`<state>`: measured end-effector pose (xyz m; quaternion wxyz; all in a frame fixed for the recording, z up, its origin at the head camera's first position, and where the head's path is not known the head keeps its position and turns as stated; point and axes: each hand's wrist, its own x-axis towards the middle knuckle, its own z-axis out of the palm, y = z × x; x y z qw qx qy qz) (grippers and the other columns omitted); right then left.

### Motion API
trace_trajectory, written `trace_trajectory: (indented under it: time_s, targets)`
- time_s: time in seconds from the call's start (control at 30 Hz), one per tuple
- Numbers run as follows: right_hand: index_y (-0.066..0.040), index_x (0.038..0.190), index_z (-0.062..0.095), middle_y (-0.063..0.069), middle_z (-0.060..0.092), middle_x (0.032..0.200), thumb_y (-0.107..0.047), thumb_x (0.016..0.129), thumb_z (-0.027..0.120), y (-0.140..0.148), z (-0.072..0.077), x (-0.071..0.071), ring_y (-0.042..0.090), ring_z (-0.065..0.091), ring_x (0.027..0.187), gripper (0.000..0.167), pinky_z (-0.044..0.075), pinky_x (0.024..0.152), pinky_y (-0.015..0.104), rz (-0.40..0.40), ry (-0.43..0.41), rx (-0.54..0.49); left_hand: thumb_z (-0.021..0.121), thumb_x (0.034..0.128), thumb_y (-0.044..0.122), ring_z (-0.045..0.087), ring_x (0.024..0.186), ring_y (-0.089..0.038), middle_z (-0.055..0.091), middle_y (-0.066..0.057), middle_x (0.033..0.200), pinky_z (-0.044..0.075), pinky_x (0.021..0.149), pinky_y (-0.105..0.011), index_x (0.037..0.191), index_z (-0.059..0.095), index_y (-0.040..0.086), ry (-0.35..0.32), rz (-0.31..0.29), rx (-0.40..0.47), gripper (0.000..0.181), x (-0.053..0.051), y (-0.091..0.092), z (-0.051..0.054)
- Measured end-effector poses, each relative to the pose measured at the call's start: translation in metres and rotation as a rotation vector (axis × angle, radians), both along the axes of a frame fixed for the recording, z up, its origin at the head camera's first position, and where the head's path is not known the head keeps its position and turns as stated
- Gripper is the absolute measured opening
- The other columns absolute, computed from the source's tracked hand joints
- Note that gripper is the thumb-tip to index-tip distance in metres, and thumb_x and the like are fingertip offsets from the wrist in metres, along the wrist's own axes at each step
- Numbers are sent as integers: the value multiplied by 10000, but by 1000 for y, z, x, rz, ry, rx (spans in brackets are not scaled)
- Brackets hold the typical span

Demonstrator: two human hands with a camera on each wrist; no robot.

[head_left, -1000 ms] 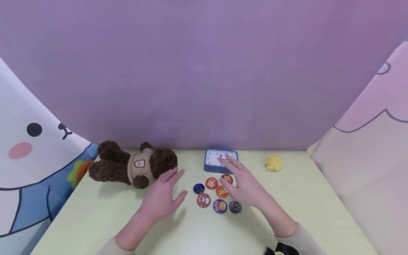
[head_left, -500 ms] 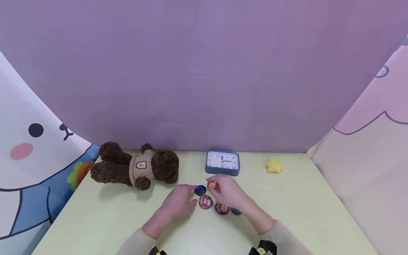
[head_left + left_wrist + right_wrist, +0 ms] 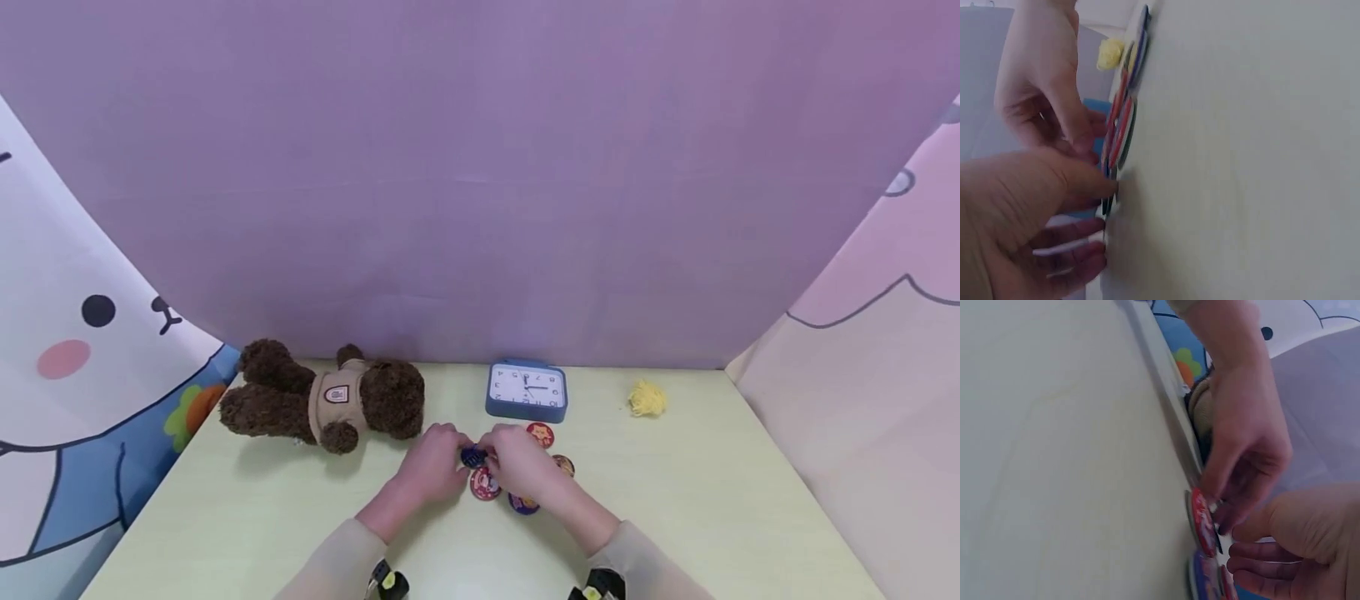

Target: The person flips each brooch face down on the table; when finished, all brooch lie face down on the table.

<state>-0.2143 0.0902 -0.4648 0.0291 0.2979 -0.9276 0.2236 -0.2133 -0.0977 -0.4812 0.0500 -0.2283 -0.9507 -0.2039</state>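
Both hands meet over a cluster of round pin badges at the table's middle. My left hand (image 3: 435, 467) holds the left edge of a small dark blue badge (image 3: 472, 457) between thumb and fingers. On that badge's right edge, the curled fingers and thumb of my right hand (image 3: 521, 462) pinch it. Just below lies a red badge (image 3: 485, 484) with a white figure, and beside that a purple badge (image 3: 523, 504), partly covered by my right hand. Another red badge (image 3: 540, 433) and a brownish badge (image 3: 564, 464) show past the right hand. Other badges are hidden under it.
A blue-framed clock (image 3: 527, 390) lies behind the badges, its numerals upside down. To the left a brown teddy bear (image 3: 337, 400) in a beige top lies on its back. A yellow yarn ball (image 3: 647, 399) sits at the right. A purple backdrop (image 3: 465, 208) closes the table's far edge.
Both hands have come down and inward to the badges. The right hand has left the red badge it touched half a second ago and moved left to the blue one.
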Motion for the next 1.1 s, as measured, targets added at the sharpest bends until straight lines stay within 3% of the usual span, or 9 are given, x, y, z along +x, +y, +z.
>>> trace_trajectory:
  time_s: [0.13,0.37,0.5,0.63,0.7,0.83,1.1]
  targets:
    - [-19,1002,818,87,731,886,92,861,756,-5,-4,0,141,688,812,190,612,738,238,7,12,44,860,795,92,684,913,-247,767,-77,959,595,871,-420,1057,826,61,5,-50,40,266,-5,-1,-1]
    - [-1,1003,821,96,734,894,93,846,772,-8,-8,-6,170,708,821,190,619,735,239,-3,12,26,848,850,113,697,881,-236,781,-67,929,598,856,-415,1048,838,67,3,-44,48,204,-9,-5,-7]
    - [-41,992,842,67,766,876,1,891,808,-6,-8,-7,163,737,818,115,630,739,246,-24,64,4,800,921,104,750,887,-209,813,-61,953,624,837,-366,1034,832,68,-5,-36,147,123,-10,-8,-11]
    - [-74,987,841,48,791,871,-48,918,800,-4,-4,-10,141,728,774,85,609,697,220,-45,133,-61,803,928,93,779,844,-187,822,-66,942,644,764,-319,1047,812,73,48,6,240,121,-8,-10,-8]
    - [-75,1002,830,48,792,876,-46,930,780,-3,-2,-12,119,702,733,92,583,656,200,-53,100,-121,839,891,80,779,825,-197,816,-77,925,647,743,-316,1105,787,61,89,29,254,221,-5,-10,-5]
    - [-71,1039,809,37,787,885,-47,950,746,0,3,-14,63,676,715,112,560,643,164,-81,-57,-252,901,822,80,760,807,-200,796,-72,920,633,713,-285,1230,727,60,155,56,257,445,1,-10,1]
    - [-79,1119,735,37,764,880,-29,962,725,5,3,-15,64,658,718,165,568,629,192,-116,-164,-332,926,808,121,744,811,-185,785,-86,973,630,713,-277,1173,778,46,261,27,192,401,4,-6,3]
